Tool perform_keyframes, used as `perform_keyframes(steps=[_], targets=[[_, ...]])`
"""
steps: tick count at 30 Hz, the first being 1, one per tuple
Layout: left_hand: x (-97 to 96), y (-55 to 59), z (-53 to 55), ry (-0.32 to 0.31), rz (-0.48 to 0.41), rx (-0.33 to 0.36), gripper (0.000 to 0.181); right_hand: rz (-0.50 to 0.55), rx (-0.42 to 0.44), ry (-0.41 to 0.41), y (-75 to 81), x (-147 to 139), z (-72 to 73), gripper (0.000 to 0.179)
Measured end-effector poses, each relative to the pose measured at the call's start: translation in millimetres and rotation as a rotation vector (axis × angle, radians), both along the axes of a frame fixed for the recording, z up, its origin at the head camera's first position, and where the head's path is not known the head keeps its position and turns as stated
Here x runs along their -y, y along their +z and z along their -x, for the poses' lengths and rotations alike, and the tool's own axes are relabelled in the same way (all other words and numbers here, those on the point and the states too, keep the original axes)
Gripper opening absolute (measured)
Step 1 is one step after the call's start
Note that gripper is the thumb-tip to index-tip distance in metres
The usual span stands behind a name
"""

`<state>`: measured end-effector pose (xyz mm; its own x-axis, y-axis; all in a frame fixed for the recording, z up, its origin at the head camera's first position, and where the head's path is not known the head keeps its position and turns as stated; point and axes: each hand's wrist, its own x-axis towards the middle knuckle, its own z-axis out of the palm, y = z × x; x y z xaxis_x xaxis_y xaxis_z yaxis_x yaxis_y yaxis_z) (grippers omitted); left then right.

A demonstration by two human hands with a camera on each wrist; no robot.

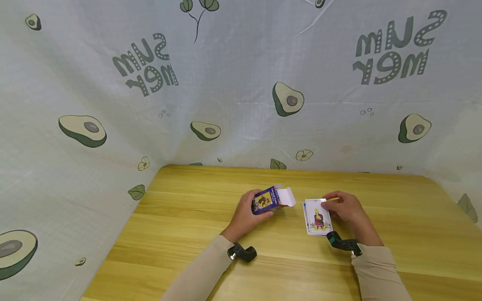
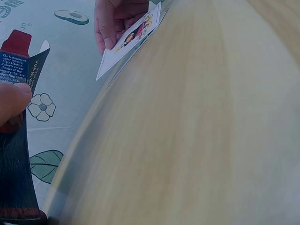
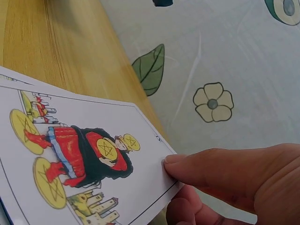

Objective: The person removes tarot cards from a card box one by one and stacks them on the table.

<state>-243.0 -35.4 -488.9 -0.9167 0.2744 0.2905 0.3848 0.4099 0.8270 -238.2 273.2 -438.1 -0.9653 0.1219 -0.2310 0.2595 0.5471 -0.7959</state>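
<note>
Blue-purple card box (image 1: 262, 201): in the left hand (image 1: 244, 216), to the left of the cards and apart from them, its open end turned toward them.
Left hand: curled round the box, thumb along the near side, fingers along the far side.
Top card (image 1: 317, 217): at the right hand (image 1: 348, 207), face up, showing a crowned figure in red and black with yellow star discs.
Right hand: nearly closed, pinching the top card at a far corner, thumb on its face and fingertips below.
Cards underneath (image 1: 305, 221): peeking out along the left edge of the top card; their number cannot be told.
Box contents: the inside cannot be made out; a white-lined flap (image 1: 287, 196) stands open at the mouth.
Card stock: thin, flat, stiff rectangles with white borders.
Tabletop (image 1: 278, 267): yellowish wood grain, rounded far corners.
Backdrop cloth (image 1: 241, 83): pale, lightly creased, printed with avocados, leaves, flowers and mirrored lettering.
Sleeves (image 1: 201, 271): plain beige, both ending at the wrists.
</note>
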Motion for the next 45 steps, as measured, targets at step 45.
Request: perform_keyframes(steps=[45], targets=[[3.0, 4.3, -3.5, -0.018, 0.011, 0.006, 0.070, -0.135, 0.003, -0.003, -3.2, 11, -8.2, 0.037]])
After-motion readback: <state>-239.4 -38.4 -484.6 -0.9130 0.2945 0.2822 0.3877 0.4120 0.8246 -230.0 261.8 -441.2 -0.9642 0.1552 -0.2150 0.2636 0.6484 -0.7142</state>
